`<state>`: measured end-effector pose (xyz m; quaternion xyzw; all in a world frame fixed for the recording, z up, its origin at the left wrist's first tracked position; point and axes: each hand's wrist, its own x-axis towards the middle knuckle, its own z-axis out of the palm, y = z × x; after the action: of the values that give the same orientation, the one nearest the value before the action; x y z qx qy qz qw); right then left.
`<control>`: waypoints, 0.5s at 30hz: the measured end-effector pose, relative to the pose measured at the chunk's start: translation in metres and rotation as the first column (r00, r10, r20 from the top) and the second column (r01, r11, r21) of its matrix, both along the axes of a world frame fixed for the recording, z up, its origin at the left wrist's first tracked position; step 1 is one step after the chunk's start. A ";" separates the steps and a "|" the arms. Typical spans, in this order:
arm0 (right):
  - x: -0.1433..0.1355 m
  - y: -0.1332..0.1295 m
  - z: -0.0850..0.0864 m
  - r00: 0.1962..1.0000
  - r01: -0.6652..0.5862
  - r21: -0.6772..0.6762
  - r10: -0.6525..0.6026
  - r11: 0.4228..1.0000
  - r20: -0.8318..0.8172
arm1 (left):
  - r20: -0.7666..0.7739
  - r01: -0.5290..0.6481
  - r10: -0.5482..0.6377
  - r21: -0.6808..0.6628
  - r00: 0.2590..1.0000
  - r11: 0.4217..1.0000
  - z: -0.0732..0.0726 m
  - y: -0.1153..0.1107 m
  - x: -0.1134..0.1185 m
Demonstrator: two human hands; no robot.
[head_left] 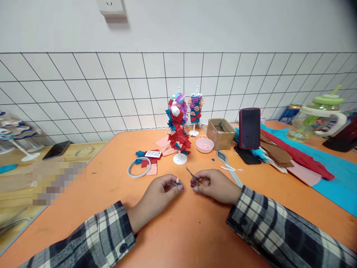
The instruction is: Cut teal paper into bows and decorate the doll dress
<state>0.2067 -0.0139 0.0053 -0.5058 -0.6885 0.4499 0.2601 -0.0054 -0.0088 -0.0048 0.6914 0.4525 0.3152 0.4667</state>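
Between the thumb and fingers of our left hand [160, 191] we pinch one small pink-and-blue paper piece [177, 181], near the middle of the counter [164, 242]; that grip is narrow, closed on the piece. Our right hand [216, 186], just to the right, has its grip closed around one thin pointed metal tool [192, 174], its tip toward the far left, with one blue scrap [192, 185] by the fingertips.

The counter is orange, and beyond its far edge we face a tiled wall [134, 89], white with dark lines, with one socket [111, 6] above the tiles. To the left lies a wooden surface [67, 155] bearing one flat phone [56, 150].

Beyond our hands we count three dress forms: a red form [178, 132] nearest, a purple-and-blue form [182, 106] behind it, and a flowered form [195, 108] to the right. One tape roll [129, 170] lies left of them. To the right we see one pink bowl [204, 146], one cardboard box [221, 139], one upright phone [249, 128] and, farther right, one green-lidded jug [306, 123].
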 end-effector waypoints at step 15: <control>-0.016 -0.011 -0.003 0.987 0.154 0.350 -0.157 0.924 -0.021 | -0.101 0.064 -0.056 0.083 0.993 0.995 -0.006 -0.002 0.002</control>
<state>0.1911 -0.0245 0.0020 -0.5060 -0.7164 0.2959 0.3784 -0.0030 -0.0111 -0.0111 0.7388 0.4401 0.2857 0.4229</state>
